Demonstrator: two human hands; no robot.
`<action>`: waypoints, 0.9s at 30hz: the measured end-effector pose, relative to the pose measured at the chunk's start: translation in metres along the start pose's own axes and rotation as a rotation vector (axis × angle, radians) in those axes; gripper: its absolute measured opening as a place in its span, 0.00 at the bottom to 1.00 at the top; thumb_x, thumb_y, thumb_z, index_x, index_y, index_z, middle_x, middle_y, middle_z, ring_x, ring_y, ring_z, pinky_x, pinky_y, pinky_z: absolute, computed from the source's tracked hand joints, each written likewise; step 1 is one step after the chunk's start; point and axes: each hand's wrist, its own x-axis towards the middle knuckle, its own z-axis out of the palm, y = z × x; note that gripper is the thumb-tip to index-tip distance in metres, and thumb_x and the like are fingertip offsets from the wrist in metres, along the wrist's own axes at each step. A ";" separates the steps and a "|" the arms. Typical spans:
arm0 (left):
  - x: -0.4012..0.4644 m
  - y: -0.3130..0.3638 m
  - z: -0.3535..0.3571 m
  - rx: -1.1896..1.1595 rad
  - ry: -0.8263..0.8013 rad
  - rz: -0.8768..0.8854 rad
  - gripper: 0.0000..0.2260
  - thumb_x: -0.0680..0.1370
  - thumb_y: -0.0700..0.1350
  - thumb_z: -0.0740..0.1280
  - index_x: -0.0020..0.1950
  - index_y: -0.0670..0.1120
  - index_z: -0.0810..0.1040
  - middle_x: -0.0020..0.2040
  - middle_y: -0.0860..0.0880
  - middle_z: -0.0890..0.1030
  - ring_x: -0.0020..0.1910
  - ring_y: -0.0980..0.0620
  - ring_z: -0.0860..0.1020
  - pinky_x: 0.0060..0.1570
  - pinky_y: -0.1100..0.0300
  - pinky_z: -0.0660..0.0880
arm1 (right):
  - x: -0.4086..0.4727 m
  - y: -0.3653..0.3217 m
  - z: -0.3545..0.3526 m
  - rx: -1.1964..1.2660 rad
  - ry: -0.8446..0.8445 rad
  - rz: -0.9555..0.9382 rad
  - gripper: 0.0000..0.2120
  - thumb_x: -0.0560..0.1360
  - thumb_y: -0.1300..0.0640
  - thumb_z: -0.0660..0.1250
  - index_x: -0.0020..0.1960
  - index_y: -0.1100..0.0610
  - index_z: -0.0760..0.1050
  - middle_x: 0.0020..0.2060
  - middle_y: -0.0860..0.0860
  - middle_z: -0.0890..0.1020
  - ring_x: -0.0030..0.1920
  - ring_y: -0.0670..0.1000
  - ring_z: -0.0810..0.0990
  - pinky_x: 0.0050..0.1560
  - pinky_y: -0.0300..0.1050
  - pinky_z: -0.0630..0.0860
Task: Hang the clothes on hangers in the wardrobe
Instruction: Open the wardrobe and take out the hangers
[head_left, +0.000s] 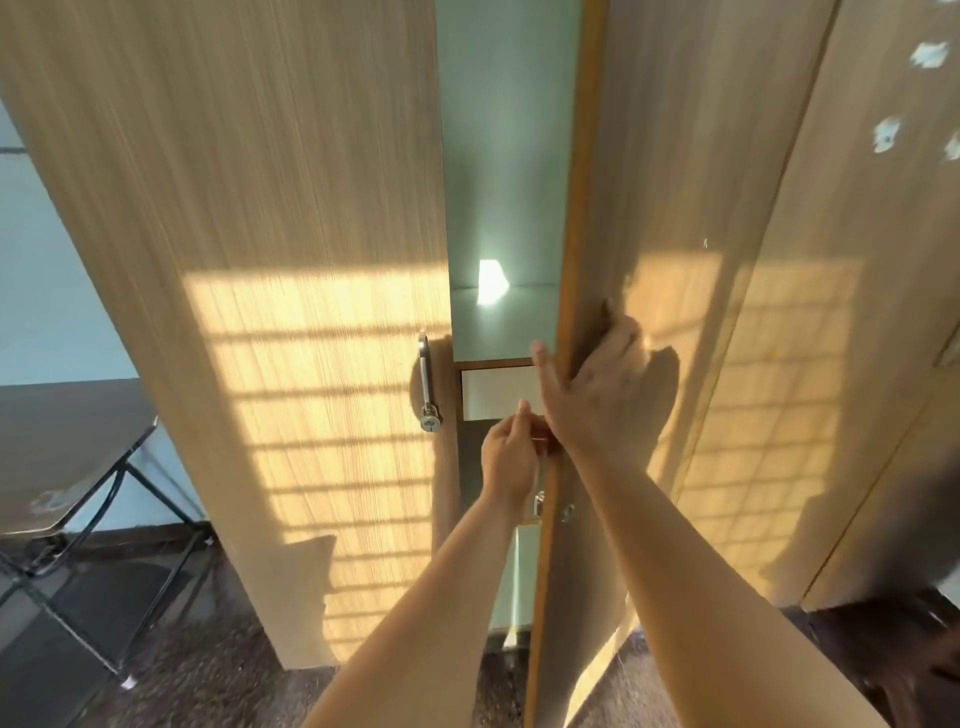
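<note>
The wooden wardrobe fills the view. Its left door (291, 260) is closed and carries a metal handle (427, 384). The right door (566, 270) stands ajar, seen edge-on. My right hand (597, 395) holds that door's edge, thumb on the inner side and fingers on the outer face. My left hand (511, 457) is curled around the right door's metal handle (540, 501), just below my right hand. Through the gap I see a pale shelf (504, 317) and a white drawer front (498, 392). No clothes or hangers are visible.
A dark folding table (67, 447) with a black metal frame stands at the left, close to the wardrobe. Another wooden panel (841, 364) lies to the right. The floor (218, 680) is dark and speckled. Sunlight falls in a grid pattern across the doors.
</note>
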 end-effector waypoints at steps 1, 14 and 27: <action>-0.012 -0.005 0.007 0.023 -0.019 0.002 0.22 0.83 0.50 0.60 0.32 0.47 0.82 0.32 0.45 0.79 0.34 0.49 0.76 0.41 0.54 0.74 | 0.004 0.000 -0.013 -0.032 0.053 -0.005 0.32 0.74 0.37 0.63 0.69 0.57 0.64 0.58 0.55 0.75 0.57 0.54 0.74 0.66 0.38 0.63; -0.086 -0.042 0.133 0.523 -0.542 0.323 0.21 0.80 0.54 0.64 0.72 0.51 0.71 0.32 0.57 0.80 0.30 0.66 0.75 0.45 0.63 0.74 | 0.008 0.052 -0.170 -0.135 0.413 0.150 0.18 0.77 0.45 0.64 0.63 0.52 0.66 0.47 0.46 0.79 0.47 0.54 0.80 0.51 0.46 0.75; -0.101 -0.063 0.268 0.913 -1.008 0.379 0.21 0.80 0.43 0.60 0.73 0.45 0.68 0.72 0.44 0.69 0.70 0.40 0.67 0.68 0.50 0.66 | 0.036 0.157 -0.255 -0.889 0.347 0.140 0.41 0.70 0.77 0.55 0.77 0.63 0.38 0.75 0.70 0.44 0.76 0.67 0.44 0.74 0.50 0.43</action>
